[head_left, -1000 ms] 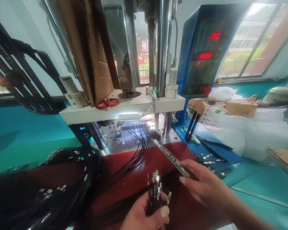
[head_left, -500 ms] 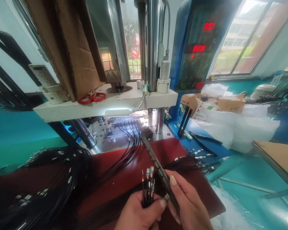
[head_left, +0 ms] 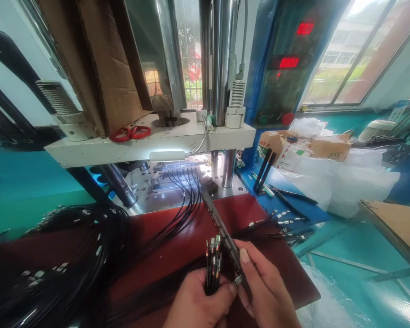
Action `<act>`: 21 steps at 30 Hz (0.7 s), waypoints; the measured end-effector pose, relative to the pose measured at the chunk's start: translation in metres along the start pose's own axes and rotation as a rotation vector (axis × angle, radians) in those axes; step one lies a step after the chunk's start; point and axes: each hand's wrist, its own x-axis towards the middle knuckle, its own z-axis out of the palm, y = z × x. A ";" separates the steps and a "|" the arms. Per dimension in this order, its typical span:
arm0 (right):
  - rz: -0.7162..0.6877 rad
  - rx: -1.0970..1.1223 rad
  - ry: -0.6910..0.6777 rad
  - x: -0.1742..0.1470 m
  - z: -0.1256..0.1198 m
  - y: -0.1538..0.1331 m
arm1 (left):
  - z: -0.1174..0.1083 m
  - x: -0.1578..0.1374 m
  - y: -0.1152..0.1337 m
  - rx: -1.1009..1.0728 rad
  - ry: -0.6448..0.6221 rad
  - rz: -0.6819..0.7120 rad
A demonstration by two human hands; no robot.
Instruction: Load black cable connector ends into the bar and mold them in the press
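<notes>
My left hand [head_left: 201, 298] is closed around a bunch of black cables [head_left: 213, 264] whose metal terminals point up. Between its thumb and finger, one terminal [head_left: 238, 280] touches the edge of a long dark slotted bar [head_left: 222, 228]. My right hand [head_left: 264, 282] grips the near end of this bar, thumb on top. The bar slants away to the left, its far end close to the press bed. Several black cables [head_left: 191, 200] run from the lit mould [head_left: 181, 173] in the press onto the red-brown board [head_left: 171, 248].
Coiled black cables [head_left: 102, 246] lie at the left. Red-handled scissors [head_left: 130, 133] rest on the white press plate [head_left: 177, 136]. Pliers [head_left: 294, 200] and more cable ends [head_left: 282, 218] lie at the right, near white bags [head_left: 355, 173]. A blue control box [head_left: 280, 91] stands behind.
My view has shifted slightly. Both hands keep their grip, with the cable bunch and the slotted bar in nearly the same place. The held terminal stays at the bar's edge.
</notes>
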 end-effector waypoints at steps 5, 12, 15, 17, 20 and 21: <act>-0.042 -0.014 0.017 -0.001 0.002 -0.001 | -0.001 0.001 0.000 -0.011 -0.012 -0.013; -0.063 0.003 0.043 -0.001 0.004 0.001 | -0.001 0.003 0.001 -0.034 -0.018 -0.032; -0.081 -0.031 0.068 -0.002 0.004 0.002 | -0.001 0.003 0.001 -0.091 -0.035 -0.023; -0.094 -0.059 0.096 -0.003 0.005 0.002 | -0.002 0.003 0.002 -0.134 -0.051 -0.026; -0.109 -0.078 0.133 -0.004 0.007 0.001 | -0.003 0.003 0.000 -0.153 -0.073 -0.030; -0.115 -0.077 0.137 -0.004 0.008 0.000 | -0.004 0.003 -0.001 -0.159 -0.086 -0.028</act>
